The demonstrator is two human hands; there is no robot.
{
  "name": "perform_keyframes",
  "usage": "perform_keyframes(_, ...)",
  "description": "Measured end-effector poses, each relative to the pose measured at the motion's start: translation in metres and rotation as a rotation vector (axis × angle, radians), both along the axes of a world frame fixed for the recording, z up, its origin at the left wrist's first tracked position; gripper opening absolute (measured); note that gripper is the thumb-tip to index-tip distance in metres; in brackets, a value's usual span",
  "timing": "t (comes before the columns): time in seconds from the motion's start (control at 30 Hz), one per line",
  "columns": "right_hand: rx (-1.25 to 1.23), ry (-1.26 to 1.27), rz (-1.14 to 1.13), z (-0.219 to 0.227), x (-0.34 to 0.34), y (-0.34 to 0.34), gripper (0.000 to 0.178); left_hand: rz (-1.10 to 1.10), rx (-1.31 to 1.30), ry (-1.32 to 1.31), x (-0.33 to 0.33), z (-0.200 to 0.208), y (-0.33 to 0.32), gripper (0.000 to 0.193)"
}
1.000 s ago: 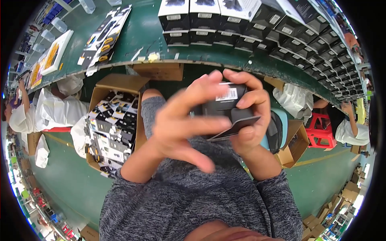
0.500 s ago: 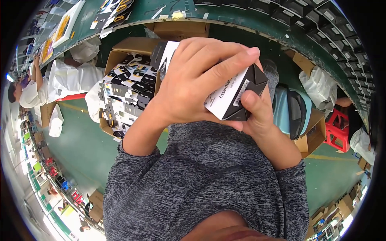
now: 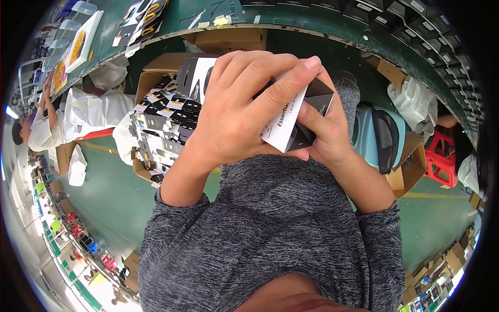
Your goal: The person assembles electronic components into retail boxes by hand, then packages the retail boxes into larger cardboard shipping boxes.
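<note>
Between both hands I hold a small black and white carton (image 3: 283, 124) above my lap. My left hand (image 3: 239, 106) lies over its top from the left, with the fingers wrapped round the far side. At the carton's right end my right hand (image 3: 332, 132) grips it, the thumb pressed against the black end flaps (image 3: 318, 94). The other end, with a black panel, sticks out beyond my left hand. My palms hide much of the carton's middle and underside.
On the left stands a large cardboard box (image 3: 148, 78) full of flat printed carton sleeves (image 3: 163, 127). A green workbench (image 3: 291, 23) runs ahead, with rows of black cartons (image 3: 410, 36) at right. A light blue bag (image 3: 366, 138) and red stool (image 3: 442, 158) are right; a co-worker (image 3: 49, 132) sits far left.
The carton has shifted slightly left with both hands. My right thumb has moved up and in over the end, whose flaps now look different, and the barcode label there no longer shows.
</note>
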State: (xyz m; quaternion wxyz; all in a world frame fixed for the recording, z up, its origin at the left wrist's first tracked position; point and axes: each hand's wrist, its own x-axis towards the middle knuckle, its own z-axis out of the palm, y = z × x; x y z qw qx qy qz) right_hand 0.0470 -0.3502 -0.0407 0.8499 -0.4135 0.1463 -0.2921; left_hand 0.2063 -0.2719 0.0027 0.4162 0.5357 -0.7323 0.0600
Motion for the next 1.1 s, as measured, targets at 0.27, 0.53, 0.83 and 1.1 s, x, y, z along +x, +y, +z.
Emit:
perform_keyframes(0.27, -0.056, 0.023, -0.008, 0.002, -0.003, -0.001, 0.053, -0.007, 0.003, 0.002, -0.001, 0.002, 0.001, 0.1)
perform_keyframes(0.53, -0.124, -0.033, -0.064, 0.012, -0.005, 0.009, 0.048, -0.04, 0.051, 0.015, -0.002, 0.013, 0.016, 0.113)
perform_keyframes(0.83, -0.292, 0.059, -0.081, 0.027, -0.011, 0.026, 0.048, -0.012, -0.014, 0.083, -0.008, 0.017, 0.035, 0.106)
perform_keyframes(1.1, -0.149, -0.008, -0.033, 0.032, -0.014, 0.038, 0.046, -0.041, 0.004, -0.001, -0.01, 0.027, 0.048, 0.117)
